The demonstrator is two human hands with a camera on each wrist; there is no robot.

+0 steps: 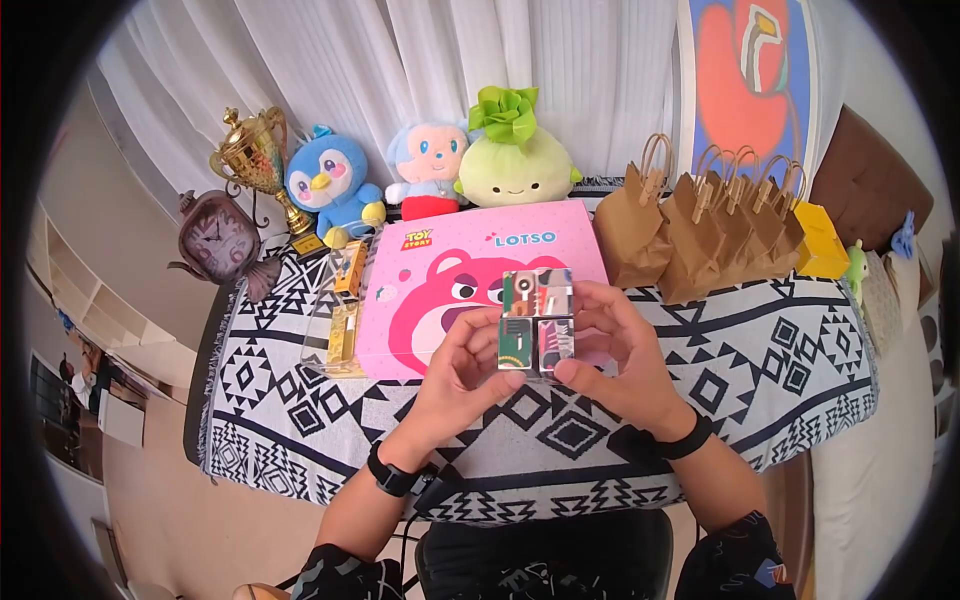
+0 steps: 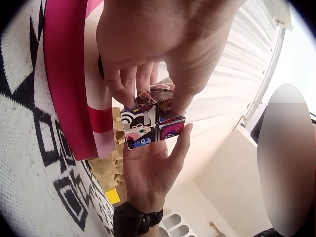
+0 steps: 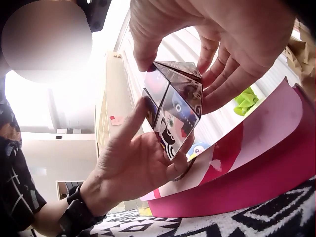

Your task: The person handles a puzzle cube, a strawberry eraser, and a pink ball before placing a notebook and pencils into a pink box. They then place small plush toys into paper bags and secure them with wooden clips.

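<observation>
Head view, and nearest comes the pairing of left hand [image 1: 455,385] and right hand [image 1: 628,370], raised above the cloth-covered bench [image 1: 300,470]. Each grip is closed just to the width of the picture cube [image 1: 516,345]: it is pinched from both sides, thumbs set at its lower corners, fingers bent behind.

And how will it handle? Light, by the look of it, and easily borne on fingertips; the blocks are judged stiff, the joins between them likely loose enough to fold. A little slip is to be expected from that shiny skin, and the printed edges could be scuffed. Best held by opposite outer blocks, with the seams left free.

Now the looks: four square tiles are shown to the head camera, split by a dark cross of seams, printed in green, orange, grey and pink. From the wrists, blue, purple and black-and-white cartoon patches are seen, with glare on the gloss.

Just beyond, the pink box [image 1: 400,270] is partly covered by cube and hands. Farther back, a blue plush bird [image 1: 330,185], a green plush [image 1: 515,185] and paper bags [image 1: 690,240] are lined up before the white curtain [image 1: 350,50].
</observation>
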